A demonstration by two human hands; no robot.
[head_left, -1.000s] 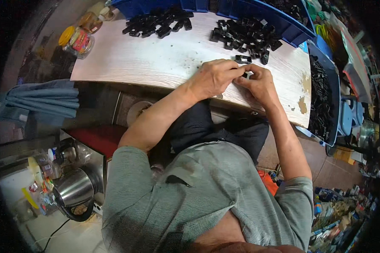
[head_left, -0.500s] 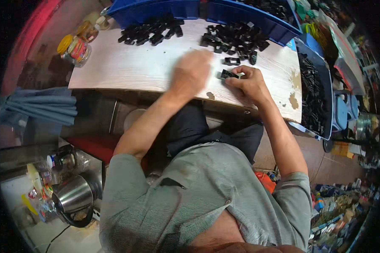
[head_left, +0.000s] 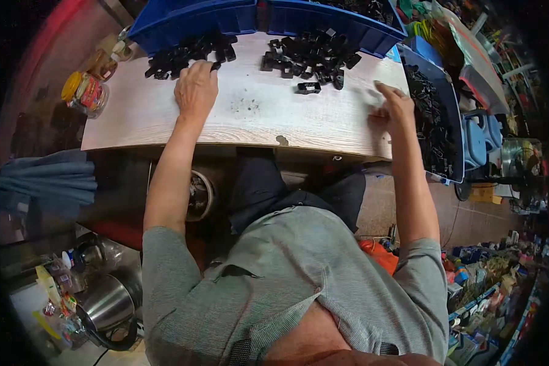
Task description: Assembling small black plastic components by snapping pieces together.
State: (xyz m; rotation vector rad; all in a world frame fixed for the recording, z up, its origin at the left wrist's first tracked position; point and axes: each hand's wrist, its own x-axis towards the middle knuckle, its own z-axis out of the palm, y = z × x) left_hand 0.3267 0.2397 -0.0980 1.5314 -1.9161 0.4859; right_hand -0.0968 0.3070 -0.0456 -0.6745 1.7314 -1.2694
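Observation:
At the edge of the left pile of small black plastic parts (head_left: 183, 55), my left hand (head_left: 196, 88) is closed with its fingers curled. A black plastic part (head_left: 215, 66) shows at its fingertips; the rest of the grip is hidden behind the hand. My right hand (head_left: 398, 110) hovers over the right side of the table, slightly blurred, with thumb and forefinger apart and nothing visible between them. To its left is a larger pile of black parts (head_left: 314, 53), and one rectangular black part (head_left: 308, 88) lies just in front of that pile.
Two blue bins (head_left: 195, 19) (head_left: 341, 27) line the back of the white table (head_left: 146, 125). Jars, one with a yellow lid (head_left: 73, 85), stand at its left end. A grey-blue crate of black pieces (head_left: 456, 131) adjoins the right edge. Dark specks (head_left: 245, 107) dot the tabletop.
My left hand has moved left to the left pile. My right hand has swung right and no longer shows the black part it held. The whole view has shifted slightly.

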